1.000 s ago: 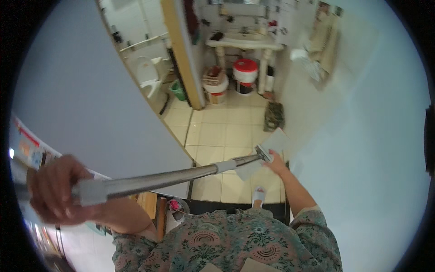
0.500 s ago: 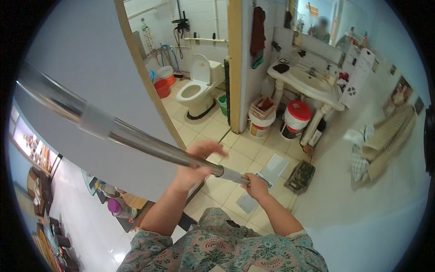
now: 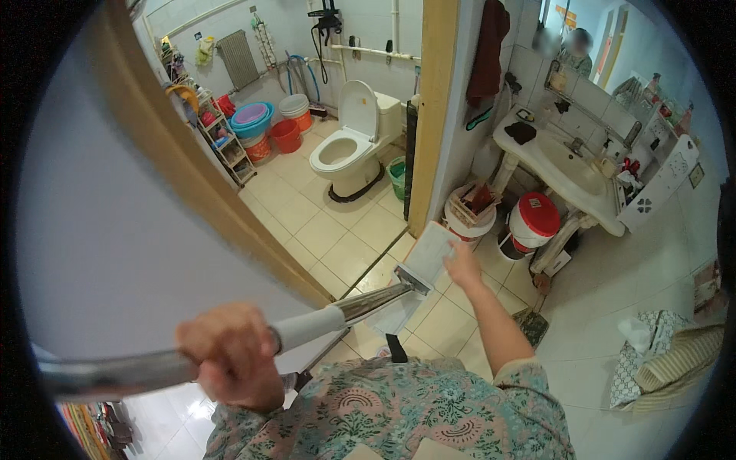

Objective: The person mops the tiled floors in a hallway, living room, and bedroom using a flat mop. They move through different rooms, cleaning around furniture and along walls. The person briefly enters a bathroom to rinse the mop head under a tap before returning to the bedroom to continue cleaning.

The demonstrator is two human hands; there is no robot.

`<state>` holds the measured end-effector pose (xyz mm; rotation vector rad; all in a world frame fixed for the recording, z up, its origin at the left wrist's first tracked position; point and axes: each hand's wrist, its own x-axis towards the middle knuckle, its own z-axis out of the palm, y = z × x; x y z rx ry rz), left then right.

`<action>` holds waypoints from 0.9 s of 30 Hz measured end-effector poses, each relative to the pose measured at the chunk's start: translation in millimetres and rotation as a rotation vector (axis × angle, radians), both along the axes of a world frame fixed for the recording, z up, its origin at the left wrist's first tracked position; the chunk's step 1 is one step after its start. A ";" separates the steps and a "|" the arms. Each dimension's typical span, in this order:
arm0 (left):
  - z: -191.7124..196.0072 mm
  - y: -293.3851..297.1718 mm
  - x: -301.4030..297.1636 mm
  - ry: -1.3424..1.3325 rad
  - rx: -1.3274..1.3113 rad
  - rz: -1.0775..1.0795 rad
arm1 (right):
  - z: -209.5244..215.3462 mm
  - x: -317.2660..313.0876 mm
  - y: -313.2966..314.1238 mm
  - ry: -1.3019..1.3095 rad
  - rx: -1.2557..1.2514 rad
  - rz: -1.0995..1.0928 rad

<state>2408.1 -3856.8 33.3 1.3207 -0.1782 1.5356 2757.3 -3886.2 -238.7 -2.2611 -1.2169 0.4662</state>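
My left hand is wrapped around the metal pole of a flat mop, close to its pale grey sleeve. The pole slopes from the lower left down to the floor. At its far end is the mop's hinged white head, with a flat panel on either side of the metal joint. My right hand is off the pole, by the right edge of the far panel. One finger stretches toward that panel while the others look bent; whether they touch it I cannot tell.
A doorway ahead opens on a toilet, a red bucket and stacked basins. The wooden door frame runs on the left. Lidded buckets stand under the washbasin. A dark dustpan-like object lies by the right wall.
The pole has swung lower, and my left hand has closed around it nearer to me. My right hand has let go and reached forward to the mop head. The view has shifted.
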 end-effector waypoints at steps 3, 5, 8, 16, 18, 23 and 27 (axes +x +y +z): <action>17.5 15.5 -7.5 -0.083 0.073 0.028 | 0.2 41.4 67.5 -0.006 -0.022 -0.068; 22.3 27.5 -4.0 -0.190 0.122 0.040 | -6.7 71.2 101.4 -0.014 -0.084 -0.061; 33.5 39.8 4.6 -0.208 0.107 0.094 | -33.6 110.3 168.5 -0.058 -0.256 0.010; 33.8 55.4 95.7 -0.141 0.177 0.493 | -7.8 139.2 307.4 0.030 -0.104 0.295; 35.1 69.7 127.0 -0.096 0.172 0.566 | -15.3 141.5 333.0 0.099 -0.013 0.343; 26.6 109.6 184.5 0.098 0.209 0.768 | 19.5 118.7 377.9 0.057 0.189 0.642; 12.3 164.2 208.6 0.003 0.184 0.979 | -3.0 113.0 423.9 0.016 0.193 0.659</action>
